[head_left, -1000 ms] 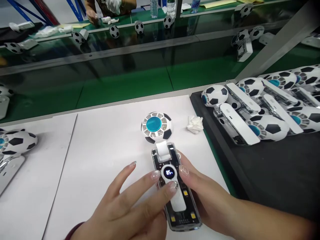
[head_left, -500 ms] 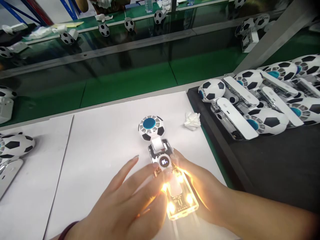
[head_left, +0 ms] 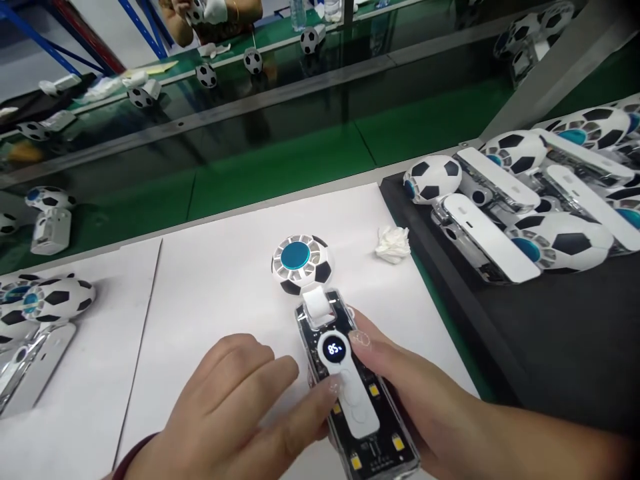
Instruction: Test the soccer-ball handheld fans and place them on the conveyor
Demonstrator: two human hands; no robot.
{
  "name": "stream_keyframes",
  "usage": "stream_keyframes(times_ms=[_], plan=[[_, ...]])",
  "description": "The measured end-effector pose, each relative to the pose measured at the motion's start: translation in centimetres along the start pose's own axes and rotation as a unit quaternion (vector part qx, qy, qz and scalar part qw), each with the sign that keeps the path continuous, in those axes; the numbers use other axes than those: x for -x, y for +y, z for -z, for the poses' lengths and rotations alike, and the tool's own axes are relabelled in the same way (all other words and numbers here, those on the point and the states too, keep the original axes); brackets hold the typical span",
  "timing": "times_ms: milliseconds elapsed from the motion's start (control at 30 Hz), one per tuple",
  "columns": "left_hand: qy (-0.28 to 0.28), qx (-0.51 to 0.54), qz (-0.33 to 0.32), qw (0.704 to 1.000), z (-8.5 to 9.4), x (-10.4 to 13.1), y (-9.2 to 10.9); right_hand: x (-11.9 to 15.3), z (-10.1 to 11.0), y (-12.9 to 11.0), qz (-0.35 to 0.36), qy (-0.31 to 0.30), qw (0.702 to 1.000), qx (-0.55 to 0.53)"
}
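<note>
A clear-cased device with a black board, a white button strip and a round display reading 85 lies in my right hand, whose thumb rests beside the display. Its small yellow lamps are unlit. A white strap joins it to a football-patterned head with a blue centre, near the white sheet. My left hand has its fingers curled, and its thumb touches the buttons just below the display.
A black tray at the right holds several similar devices. Crumpled tissue sits beside it. More devices are at the left. Beyond the white sheet runs a green conveyor; a person's hands show across it.
The device's bright yellow lamps have gone out. My left hand's spread fingers have curled in, with the thumb on the buttons. The camera view has shifted slightly.
</note>
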State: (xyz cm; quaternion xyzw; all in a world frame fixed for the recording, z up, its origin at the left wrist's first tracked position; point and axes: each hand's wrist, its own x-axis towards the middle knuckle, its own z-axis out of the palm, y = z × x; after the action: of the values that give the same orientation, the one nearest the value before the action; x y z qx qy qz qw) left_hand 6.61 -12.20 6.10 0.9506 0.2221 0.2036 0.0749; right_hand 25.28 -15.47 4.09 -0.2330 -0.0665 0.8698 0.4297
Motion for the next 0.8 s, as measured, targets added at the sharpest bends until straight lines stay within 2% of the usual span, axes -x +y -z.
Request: stream_keyframes(times_ms=[167,333,500,667,800], plan=[[-0.013,0.001,-0.011,1.0,0.19,-0.51,0.06,0.23,0.08,0.11,-0.012,0.003,1.0,0.002],[-0.05,0.021,-0.029,0.998,0.68,-0.81,0.15,0.23,0.18,0.35,-0.021,-0.016,0.999,-0.02],[-0.066,0.047,-0.02,0.997,0.63,-0.49,0.19,0.14,0.22,0.53,-0.01,0.016,1.0,-0.015],[-0.069,0.017,-0.023,0.997,0.5,-0.38,0.12,0.14,-0.12,0.24,-0.017,0.041,0.999,0.019],[-0.049,0.014,-0.008,0.999,0.57,-0.46,0.24,0.19,-0.23,0.09,-0.021,0.038,0.999,0.004]])
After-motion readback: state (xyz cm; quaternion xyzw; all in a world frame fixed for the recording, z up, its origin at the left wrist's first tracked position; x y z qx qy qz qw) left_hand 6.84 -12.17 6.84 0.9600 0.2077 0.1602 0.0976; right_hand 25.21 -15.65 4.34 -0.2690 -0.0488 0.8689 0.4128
